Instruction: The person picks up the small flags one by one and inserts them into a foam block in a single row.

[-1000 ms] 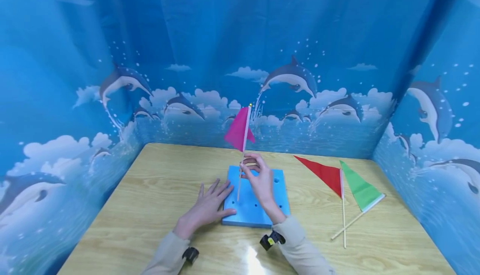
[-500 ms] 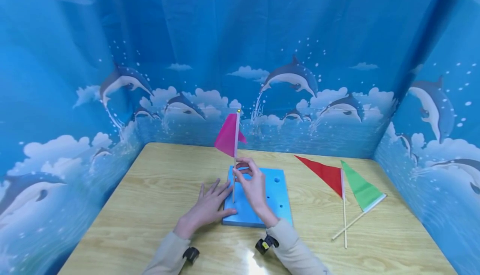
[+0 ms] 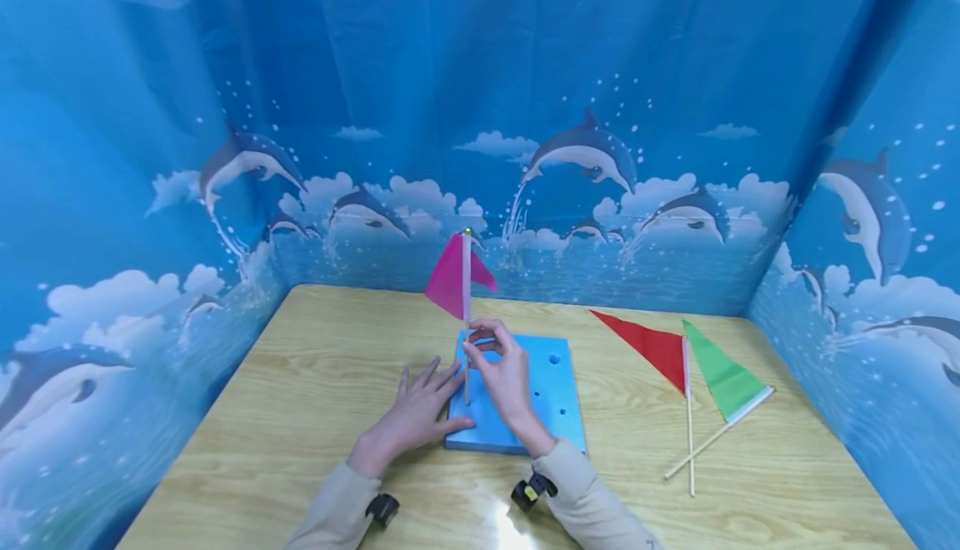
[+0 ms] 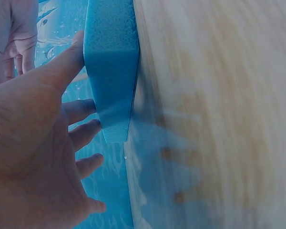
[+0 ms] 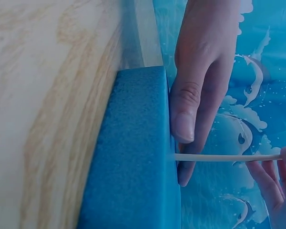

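A pink flag (image 3: 448,277) on a thin wooden stick stands upright over a blue foam block (image 3: 555,433) with several holes. My right hand (image 3: 501,371) pinches the stick below the cloth between thumb and fingers. The stick's lower end meets the block's top near its front left hole; how deep it sits cannot be told. My left hand (image 3: 415,417), fingers spread and straight, rests on the block's left edge. In the right wrist view the stick (image 5: 224,157) runs from the right fingers to the block, beside the left thumb (image 5: 184,126).
On the table (image 3: 300,367) to the right lie a red flag (image 3: 660,354) and a green flag (image 3: 723,375), their sticks crossed. Blue dolphin-print curtains (image 3: 420,117) enclose the table at the back and both sides.
My right hand has moved left and slightly down with the pink flag. The stick has gone from tilted to upright, its lower end now at the front left hole. The left hand stays put.
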Demonstrator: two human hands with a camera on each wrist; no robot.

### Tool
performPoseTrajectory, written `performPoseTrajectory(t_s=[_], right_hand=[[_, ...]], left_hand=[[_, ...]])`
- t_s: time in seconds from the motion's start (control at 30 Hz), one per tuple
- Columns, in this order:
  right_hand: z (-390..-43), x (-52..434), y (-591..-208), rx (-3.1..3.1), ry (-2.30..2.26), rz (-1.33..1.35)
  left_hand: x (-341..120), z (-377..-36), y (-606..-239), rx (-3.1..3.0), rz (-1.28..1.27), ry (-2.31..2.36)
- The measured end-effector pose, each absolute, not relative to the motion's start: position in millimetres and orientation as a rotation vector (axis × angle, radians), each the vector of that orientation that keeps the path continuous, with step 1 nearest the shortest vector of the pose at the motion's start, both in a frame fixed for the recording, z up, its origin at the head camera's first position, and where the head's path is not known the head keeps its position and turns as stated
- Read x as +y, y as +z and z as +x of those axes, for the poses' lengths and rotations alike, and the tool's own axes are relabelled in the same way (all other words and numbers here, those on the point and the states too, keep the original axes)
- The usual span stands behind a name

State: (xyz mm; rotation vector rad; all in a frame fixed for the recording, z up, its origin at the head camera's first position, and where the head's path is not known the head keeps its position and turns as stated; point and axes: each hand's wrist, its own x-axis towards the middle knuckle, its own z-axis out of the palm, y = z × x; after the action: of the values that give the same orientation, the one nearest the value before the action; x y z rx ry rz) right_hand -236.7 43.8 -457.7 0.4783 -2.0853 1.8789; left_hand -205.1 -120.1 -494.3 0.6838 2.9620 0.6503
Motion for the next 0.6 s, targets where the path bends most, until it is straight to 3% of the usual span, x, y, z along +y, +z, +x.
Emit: performPoseTrajectory(t_s=[0.27,0.6], right_hand=[[-216.2,45.1,-429.8,-2.126,1.852,0.512],[-213.9,48.9,-431.8,-2.180,1.845,0.536]], left_hand=[[-120.0,-204.5,-493.5,2.954,0.677,0.662],[-119.3,-203.8,-492.6,2.949,0.668,0.653]])
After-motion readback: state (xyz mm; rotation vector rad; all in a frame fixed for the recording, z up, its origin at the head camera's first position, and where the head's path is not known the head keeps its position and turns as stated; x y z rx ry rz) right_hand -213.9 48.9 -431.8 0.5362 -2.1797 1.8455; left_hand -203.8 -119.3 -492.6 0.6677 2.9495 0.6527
